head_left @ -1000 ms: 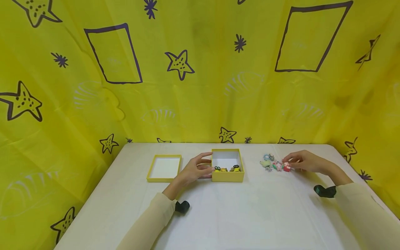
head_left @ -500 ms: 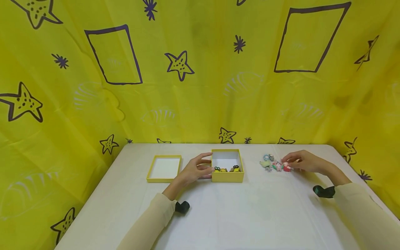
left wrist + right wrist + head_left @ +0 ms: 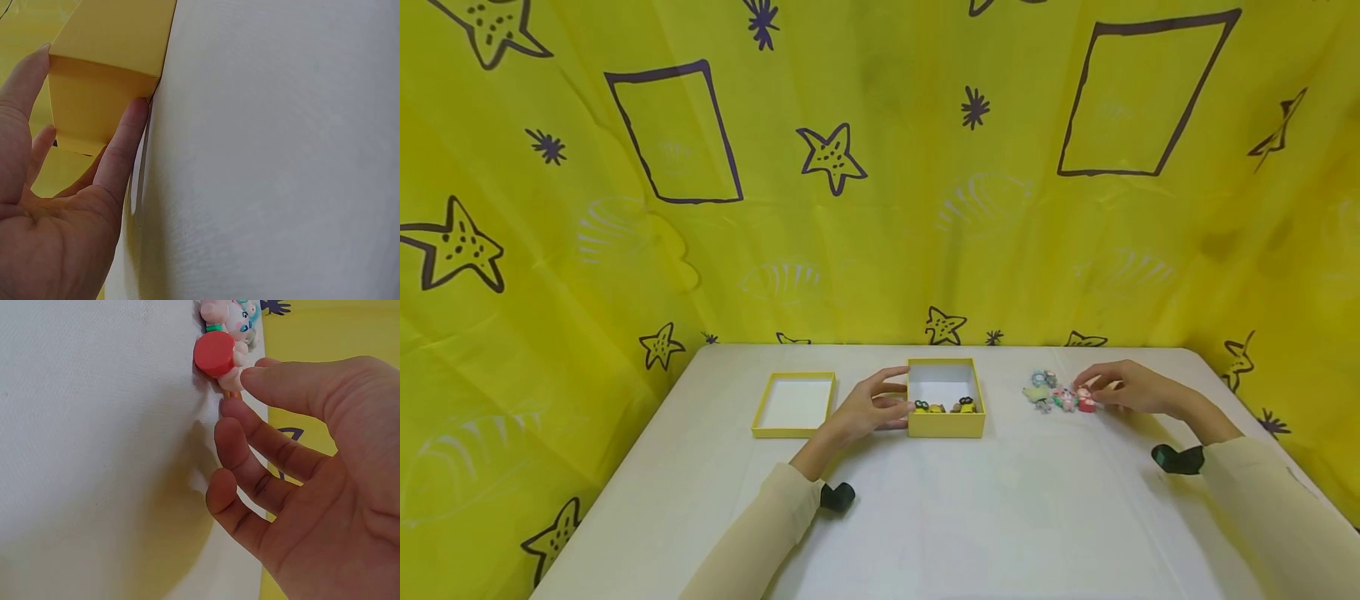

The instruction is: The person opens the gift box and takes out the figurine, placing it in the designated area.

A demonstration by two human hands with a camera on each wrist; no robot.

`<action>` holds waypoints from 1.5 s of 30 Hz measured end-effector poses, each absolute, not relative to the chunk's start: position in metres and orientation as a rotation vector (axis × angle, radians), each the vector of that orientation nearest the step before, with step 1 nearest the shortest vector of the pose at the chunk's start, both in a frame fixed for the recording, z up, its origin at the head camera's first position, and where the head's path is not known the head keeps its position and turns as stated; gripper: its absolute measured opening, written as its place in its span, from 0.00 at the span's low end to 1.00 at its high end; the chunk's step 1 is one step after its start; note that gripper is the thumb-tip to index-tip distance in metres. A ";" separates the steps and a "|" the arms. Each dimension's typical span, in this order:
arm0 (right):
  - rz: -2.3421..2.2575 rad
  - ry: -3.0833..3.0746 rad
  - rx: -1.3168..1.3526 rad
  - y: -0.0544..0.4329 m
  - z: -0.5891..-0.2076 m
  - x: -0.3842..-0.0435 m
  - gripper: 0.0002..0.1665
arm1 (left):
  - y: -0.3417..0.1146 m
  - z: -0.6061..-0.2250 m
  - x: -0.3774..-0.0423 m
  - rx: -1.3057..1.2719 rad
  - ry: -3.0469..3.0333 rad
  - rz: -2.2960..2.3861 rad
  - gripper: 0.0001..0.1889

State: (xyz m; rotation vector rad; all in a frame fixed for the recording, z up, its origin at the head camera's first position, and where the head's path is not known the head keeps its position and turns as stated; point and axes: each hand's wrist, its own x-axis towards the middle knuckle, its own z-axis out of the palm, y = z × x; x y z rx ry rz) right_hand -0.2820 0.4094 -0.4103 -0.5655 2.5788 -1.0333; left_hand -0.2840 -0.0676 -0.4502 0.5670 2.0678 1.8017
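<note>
Yellow box (image 3: 946, 426), table edge (image 3: 865, 351) behind, hands (image 3: 863, 408) (image 3: 1135, 390) well apart

No legible text or numbers, none on box (image 3: 946, 426) against left fingers (image 3: 119, 156), none on red toy (image 3: 214, 354) at right fingers (image 3: 232, 445)

Yellow figurines (image 3: 967, 406): lower parts hidden behind near wall of box (image 3: 946, 426). Grey figurine (image 3: 1043, 407): features too small.
</note>
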 end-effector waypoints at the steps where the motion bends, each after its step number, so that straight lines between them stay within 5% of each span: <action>1: -1.028 2.575 -0.565 0.409 -0.409 -0.282 0.18 | -0.068 -0.451 -0.284 0.565 2.071 1.801 0.37; 45: -0.720 2.608 -0.728 0.330 -0.326 -0.275 0.30 | -0.069 -0.451 -0.284 0.547 2.046 1.816 0.38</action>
